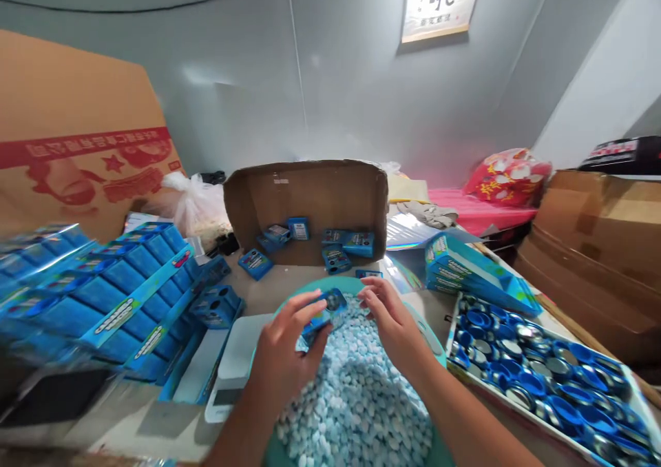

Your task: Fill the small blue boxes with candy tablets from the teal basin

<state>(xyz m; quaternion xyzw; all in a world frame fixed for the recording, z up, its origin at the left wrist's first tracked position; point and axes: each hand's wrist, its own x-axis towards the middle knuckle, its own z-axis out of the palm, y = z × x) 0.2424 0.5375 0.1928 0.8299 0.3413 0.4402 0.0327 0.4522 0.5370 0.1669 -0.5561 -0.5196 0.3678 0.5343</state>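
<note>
Above a green tub (438, 353) of pale blue and white candies (361, 398), my left hand (292, 336) grips a small blue box (330, 306). A dark round opening shows in the face of that box. My right hand (390, 319) hovers just right of the box, apart from it. Its fingers are loosely bent and spread, and I see nothing between them. Small blue boxes (255, 264) lie beyond the tub, several of them inside a brown carton (310, 191) tipped on its side.
Left of the tub are a white scale (242, 357) and stacked display trays of blue boxes (139, 295). A tray of blue-and-silver round lids (547, 370) stands to the right, with an open blue display box (475, 271) behind it. Large cartons (593, 246) flank the table.
</note>
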